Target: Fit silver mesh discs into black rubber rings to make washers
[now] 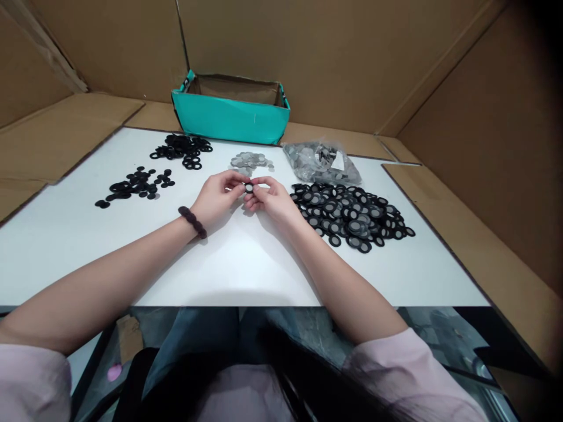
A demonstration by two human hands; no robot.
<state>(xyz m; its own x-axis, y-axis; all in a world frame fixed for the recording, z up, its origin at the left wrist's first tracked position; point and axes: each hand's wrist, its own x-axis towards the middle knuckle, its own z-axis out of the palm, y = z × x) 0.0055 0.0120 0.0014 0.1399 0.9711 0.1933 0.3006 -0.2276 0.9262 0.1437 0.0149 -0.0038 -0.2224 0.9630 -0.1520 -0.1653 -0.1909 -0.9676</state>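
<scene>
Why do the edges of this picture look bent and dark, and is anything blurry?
Head view: the white table edges flare outward, a wide-lens distortion; the right corners darken. The hair and sleeves at the bottom are blurred, while the left hand, right hand and the small ring between them stay fairly sharp. Soft shadows lie under the forearms.

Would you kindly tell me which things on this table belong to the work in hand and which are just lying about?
In use:
small ring piece, held by left hand and right hand
black rings
grey discs
finished pile

Lying about:
teal box
plastic bag
</scene>
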